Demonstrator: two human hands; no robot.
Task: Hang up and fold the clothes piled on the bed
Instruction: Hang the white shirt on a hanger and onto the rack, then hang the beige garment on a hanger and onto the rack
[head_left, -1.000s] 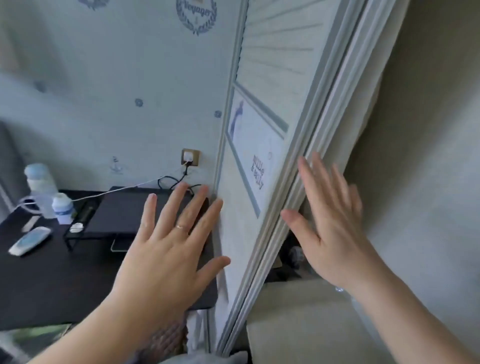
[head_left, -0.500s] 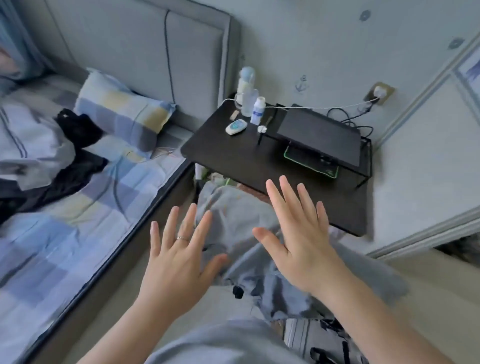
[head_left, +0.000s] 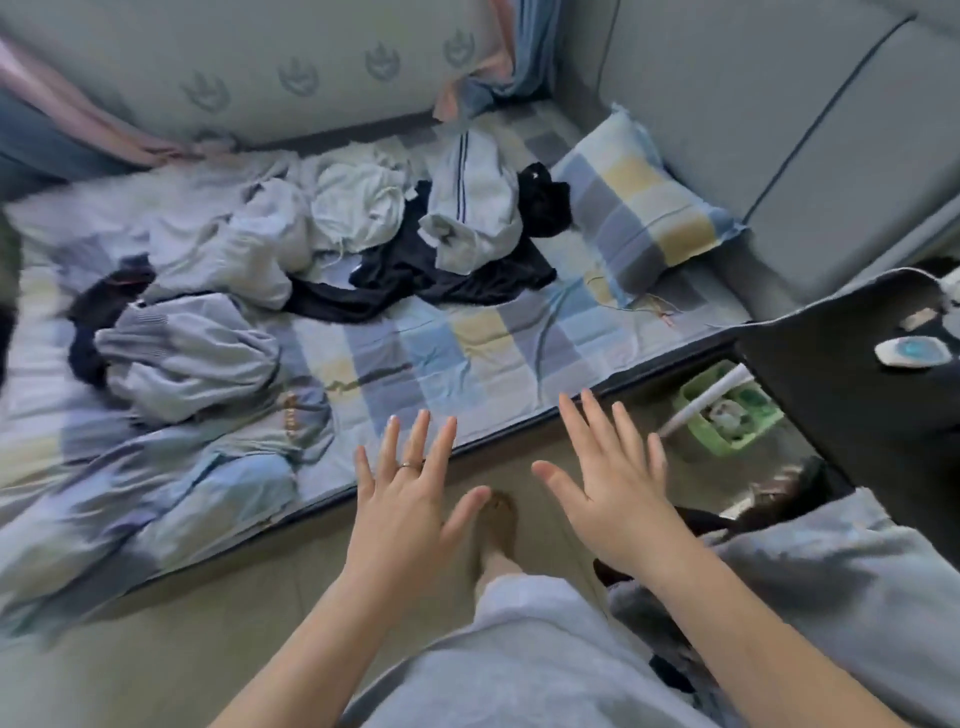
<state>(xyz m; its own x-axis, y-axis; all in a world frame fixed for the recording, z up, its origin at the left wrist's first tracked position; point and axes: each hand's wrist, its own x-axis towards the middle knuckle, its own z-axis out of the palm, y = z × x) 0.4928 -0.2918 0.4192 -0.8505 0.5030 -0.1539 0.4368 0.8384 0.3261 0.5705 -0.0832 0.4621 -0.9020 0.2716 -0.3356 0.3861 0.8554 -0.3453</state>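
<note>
A pile of clothes (head_left: 322, 228) lies across the far half of the bed (head_left: 467, 364), which has a checked blue and yellow sheet. White and pale grey garments mix with a black garment (head_left: 431, 275); a grey striped piece (head_left: 182, 353) sits at the left. My left hand (head_left: 410, 499) hovers over the bed's near edge, fingers spread and holding nothing. My right hand (head_left: 613, 478) is held out flat over the floor beside the bed, also empty. Both hands are well short of the pile.
A checked pillow (head_left: 639, 208) rests against the grey padded headboard (head_left: 753, 104). A black bedside table (head_left: 852, 384) stands at the right with a small white device (head_left: 914, 352) on it. A green basket (head_left: 727, 415) sits under it. A grey garment (head_left: 831, 582) lies at lower right.
The view has swung left, from the wardrobe door past the bedside table to the bed with the clothes pile. Both hands stay open and empty, held out in front.
</note>
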